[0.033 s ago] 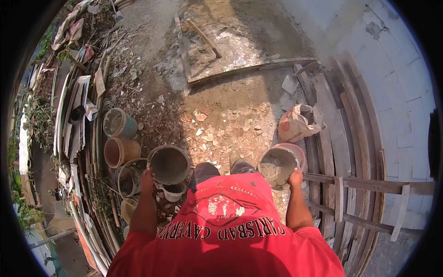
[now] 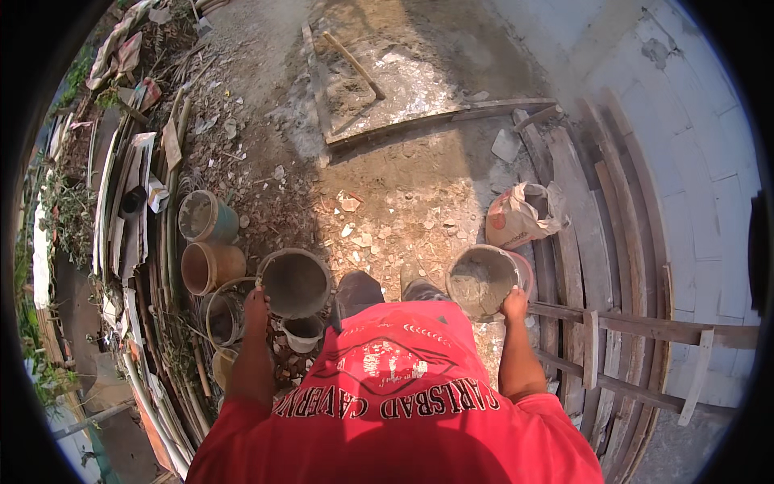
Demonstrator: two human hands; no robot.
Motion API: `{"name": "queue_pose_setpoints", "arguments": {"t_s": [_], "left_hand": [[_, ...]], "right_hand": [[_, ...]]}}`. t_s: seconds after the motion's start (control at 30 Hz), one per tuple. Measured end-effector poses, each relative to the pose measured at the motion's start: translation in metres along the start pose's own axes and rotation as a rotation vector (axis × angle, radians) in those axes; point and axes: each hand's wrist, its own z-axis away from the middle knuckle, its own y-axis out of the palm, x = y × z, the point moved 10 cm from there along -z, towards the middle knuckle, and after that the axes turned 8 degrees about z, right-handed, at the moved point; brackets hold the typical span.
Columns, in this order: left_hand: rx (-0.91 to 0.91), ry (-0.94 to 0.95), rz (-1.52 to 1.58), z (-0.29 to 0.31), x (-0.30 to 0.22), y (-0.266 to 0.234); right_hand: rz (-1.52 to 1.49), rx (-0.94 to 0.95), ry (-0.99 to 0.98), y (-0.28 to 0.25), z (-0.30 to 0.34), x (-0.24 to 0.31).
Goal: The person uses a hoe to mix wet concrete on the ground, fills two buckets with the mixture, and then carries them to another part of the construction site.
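Observation:
My left hand (image 2: 255, 302) is closed on the edge of a round grey-caked bucket (image 2: 295, 282), whose open mouth faces up to my left. Inside it is dark grey; I cannot tell how much it holds. On the other side, my right hand (image 2: 514, 302) grips the near right edge of a second bucket (image 2: 481, 280), with rough grey residue like mortar inside. A pinkish rim (image 2: 526, 274) shows just beyond that bucket's right side. Both arms hang low on either side of my red shirt. Between the buckets, my boots (image 2: 359, 290) stand on rubble-strewn ground.
Several used buckets (image 2: 211, 268) stand at the left, beside long poles and boards. A smaller pail (image 2: 304, 332) sits near my left leg. Ahead, a hoe (image 2: 355, 64) lies within a timber-edged mixing area. A torn sack (image 2: 524, 216), stacked planks (image 2: 576, 194) and a block wall line the right.
My left boot shows farther forward. The right bucket and right hand have shifted slightly up and left in view; both hands keep their hold.

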Motion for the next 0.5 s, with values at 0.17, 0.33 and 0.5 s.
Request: {"name": "queue_pose_setpoints", "arguments": {"t_s": [0.17,0.33,0.5], "left_hand": [[0.064,-0.027,0.109,-0.13,-0.131,0.119],[0.16,-0.137,-0.031,-0.218,-0.193,0.272],[0.264,0.216,-0.471,-0.303,-0.252,0.388]], "right_hand": [[-0.476,0.141,0.165,0.001,-0.106,0.196],[-0.377,0.089,0.1,0.006,-0.229,0.299],[-0.251,0.171,0.031,0.068,-0.328,0.429]]}}
